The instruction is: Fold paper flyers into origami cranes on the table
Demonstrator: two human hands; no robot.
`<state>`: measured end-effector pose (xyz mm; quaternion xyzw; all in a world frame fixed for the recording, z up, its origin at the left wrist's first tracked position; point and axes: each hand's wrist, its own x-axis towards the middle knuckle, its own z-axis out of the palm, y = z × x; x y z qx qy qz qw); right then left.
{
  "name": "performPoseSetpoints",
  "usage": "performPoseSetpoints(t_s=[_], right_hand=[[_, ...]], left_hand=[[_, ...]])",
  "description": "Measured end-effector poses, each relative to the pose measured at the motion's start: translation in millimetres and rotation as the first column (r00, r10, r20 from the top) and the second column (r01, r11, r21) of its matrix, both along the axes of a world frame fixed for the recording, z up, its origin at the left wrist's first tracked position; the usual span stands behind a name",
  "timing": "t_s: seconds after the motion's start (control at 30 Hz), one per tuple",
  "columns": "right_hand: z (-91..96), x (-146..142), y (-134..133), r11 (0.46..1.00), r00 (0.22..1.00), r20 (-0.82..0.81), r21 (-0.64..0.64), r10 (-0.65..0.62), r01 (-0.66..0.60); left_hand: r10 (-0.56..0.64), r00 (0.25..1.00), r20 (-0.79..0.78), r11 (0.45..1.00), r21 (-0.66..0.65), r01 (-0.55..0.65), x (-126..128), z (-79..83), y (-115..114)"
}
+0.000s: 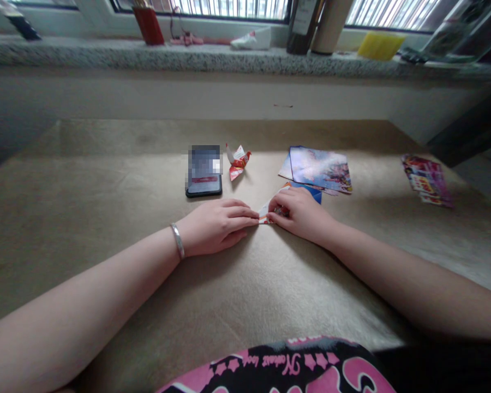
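- Folded paper [265,214], white with red print, lies near the middle of the tabletop [106,218], between the two hands.
- Left hand [215,225] rests flat at the paper's 9 o'clock, fingers stretched out, tips pressing its left corner; a silver bangle [177,240] circles the wrist.
- Right hand [300,214] sits at 3 o'clock, fingers curled down, gripping the paper.
- Phone [203,172] lies at 11 o'clock, paper crane [238,162] at 12, printed sheets [321,169] at 1.
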<state>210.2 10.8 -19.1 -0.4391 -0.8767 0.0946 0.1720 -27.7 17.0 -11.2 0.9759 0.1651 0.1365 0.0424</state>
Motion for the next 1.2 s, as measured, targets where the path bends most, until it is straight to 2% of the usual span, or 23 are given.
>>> performPoseSetpoints(t_s=[0.17,0.33,0.43,0.7,0.87,1.07,1.2], right_hand=[[4.0,6.4,-0.4,0.985,0.986,-0.017,0.052,0.167,-0.166],[5.0,6.1,-1.3,0.961,0.977,0.043,0.179,0.208,-0.212],[5.5,5.0,-3.7,0.948,0.982,0.074,0.256,0.176,-0.190],[4.3,5.0,-6.4,0.946,0.973,0.150,0.246,0.178,-0.211],[2.5,3.9,-5.1,0.928,0.952,0.139,0.223,0.272,-0.297],[0.7,2.9,-2.2,0.891,0.940,0.111,0.299,0.321,-0.340],[-0.3,3.3,-1.5,0.888,0.940,0.108,0.308,0.324,-0.341]], left_hand=[[0.006,1.000,-0.007,1.000,0.000,-0.006,-0.3,0.2,-1.2],[-0.001,1.000,-0.019,1.000,0.012,0.001,-1.0,2.7,-0.9],[0.003,1.000,-0.031,1.000,0.023,-0.002,-1.1,4.4,-1.2],[0.015,0.998,-0.057,1.000,0.017,-0.014,0.1,6.1,-2.5],[0.015,0.999,-0.046,1.000,0.006,-0.014,0.2,5.0,-1.8],[-0.012,1.000,-0.007,1.000,-0.005,0.012,-0.2,4.0,-0.7],[-0.010,1.000,0.007,0.999,-0.034,0.010,-1.6,3.8,0.6]])
